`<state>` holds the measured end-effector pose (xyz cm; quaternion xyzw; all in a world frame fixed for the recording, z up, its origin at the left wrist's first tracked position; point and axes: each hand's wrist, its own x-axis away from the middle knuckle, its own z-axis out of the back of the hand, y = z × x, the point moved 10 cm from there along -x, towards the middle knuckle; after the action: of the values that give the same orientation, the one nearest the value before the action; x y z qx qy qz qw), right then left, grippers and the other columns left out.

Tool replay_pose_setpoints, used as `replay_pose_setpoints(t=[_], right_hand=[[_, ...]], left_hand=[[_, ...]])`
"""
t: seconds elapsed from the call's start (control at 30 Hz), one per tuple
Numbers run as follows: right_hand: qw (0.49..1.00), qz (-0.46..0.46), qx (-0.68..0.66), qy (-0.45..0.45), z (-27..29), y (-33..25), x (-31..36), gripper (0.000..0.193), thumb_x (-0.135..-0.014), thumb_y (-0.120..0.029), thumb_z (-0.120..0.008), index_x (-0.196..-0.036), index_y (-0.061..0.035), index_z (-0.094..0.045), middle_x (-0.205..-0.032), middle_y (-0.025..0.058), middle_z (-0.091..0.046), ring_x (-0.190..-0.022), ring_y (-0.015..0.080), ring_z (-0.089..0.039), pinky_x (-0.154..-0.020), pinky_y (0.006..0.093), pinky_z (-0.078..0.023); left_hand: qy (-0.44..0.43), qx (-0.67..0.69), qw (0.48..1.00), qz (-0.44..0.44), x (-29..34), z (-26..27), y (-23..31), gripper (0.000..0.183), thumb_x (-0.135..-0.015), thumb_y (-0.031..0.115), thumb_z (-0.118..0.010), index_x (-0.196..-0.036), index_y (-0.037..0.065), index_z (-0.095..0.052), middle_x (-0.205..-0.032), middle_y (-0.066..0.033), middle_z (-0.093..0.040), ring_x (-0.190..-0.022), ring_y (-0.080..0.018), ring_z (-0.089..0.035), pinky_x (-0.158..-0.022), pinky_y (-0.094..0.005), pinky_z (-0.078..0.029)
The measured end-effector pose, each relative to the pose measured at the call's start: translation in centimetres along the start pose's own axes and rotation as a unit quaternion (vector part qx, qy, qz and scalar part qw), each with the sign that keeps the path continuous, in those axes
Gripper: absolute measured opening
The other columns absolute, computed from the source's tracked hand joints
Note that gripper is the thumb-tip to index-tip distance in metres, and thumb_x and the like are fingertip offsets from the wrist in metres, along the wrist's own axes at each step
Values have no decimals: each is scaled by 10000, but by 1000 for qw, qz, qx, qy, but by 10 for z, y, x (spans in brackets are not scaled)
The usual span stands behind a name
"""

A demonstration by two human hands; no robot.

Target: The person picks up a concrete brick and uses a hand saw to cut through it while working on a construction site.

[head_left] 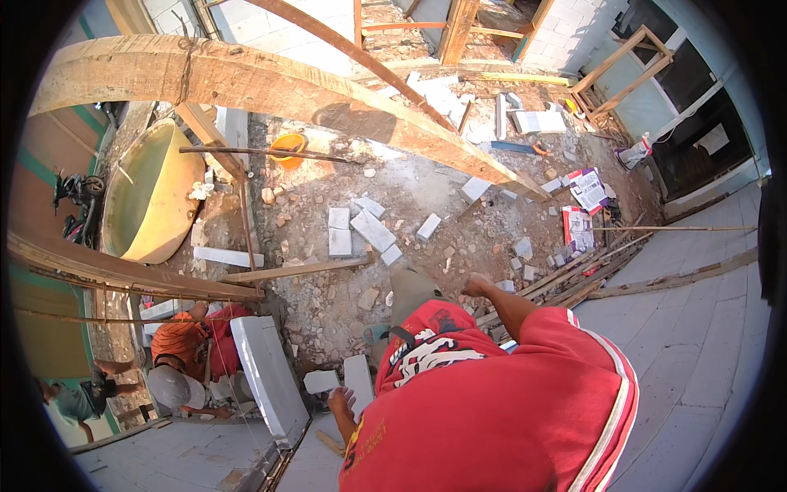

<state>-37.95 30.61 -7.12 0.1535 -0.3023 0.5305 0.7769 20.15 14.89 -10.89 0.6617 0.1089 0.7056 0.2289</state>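
My left hand (340, 401) hangs low beside my body with its fingers partly stretched, and nothing shows in it. Nearest to it are a long pale lightweight block (359, 381) and a smaller block piece (321, 381). My right hand (476, 284) is out in front of me over the rubble floor, its fingers curled in and no object visible in them. Ahead of my leg lie several pale blocks, among them a long block (373, 230) and a short cut block (428, 226).
A wooden beam (270, 78) crosses overhead. A yellow tub (156, 197) and an orange bucket (288, 151) stand left. A person in a grey cap (170, 387) crouches behind a block wall (269, 373). Poles (574, 279) lie right, near torn sacks (579, 230).
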Motion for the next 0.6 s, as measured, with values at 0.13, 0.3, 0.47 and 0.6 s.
replay_pose_setpoints(t=[0.13, 0.3, 0.47, 0.6], right_hand=[[998, 13, 47, 39, -39, 0, 12, 215, -805, -297, -578, -756, -155, -732, -791, 87, -713, -727, 309, -692, -614, 465, -530], [985, -117, -99, 78, -78, 41, 50, 228, -804, -297, -555, -795, -142, -722, -820, 117, -701, -766, 328, -683, -658, 465, -527], [969, -176, -107, 135, -111, 67, 100, 238, -801, -289, -552, -764, -115, -710, -737, 121, -681, -703, 315, -681, -618, 464, -522], [967, -162, -169, 100, -103, 38, 77, 258, -795, -294, -556, -787, -80, -701, -736, 146, -671, -713, 331, -675, -659, 442, -531]], left_hand=[[-66, -139, 988, -14, -28, -2, 20, 346, -888, 189, -531, -1176, 0, -539, -1085, -154, -626, -912, -306, -658, -699, -416, -537], [-132, -222, 966, 7, -64, -54, 67, 336, -877, 172, -543, -1141, -35, -556, -1028, -158, -643, -836, -296, -667, -651, -393, -542], [-199, -281, 939, 14, -97, -144, 116, 328, -867, 155, -555, -1106, -70, -572, -972, -162, -660, -760, -285, -676, -603, -371, -546], [-101, -305, 945, -66, -65, -177, 204, 325, -859, 155, -563, -1076, -85, -593, -956, -165, -667, -760, -283, -678, -593, -358, -548]])
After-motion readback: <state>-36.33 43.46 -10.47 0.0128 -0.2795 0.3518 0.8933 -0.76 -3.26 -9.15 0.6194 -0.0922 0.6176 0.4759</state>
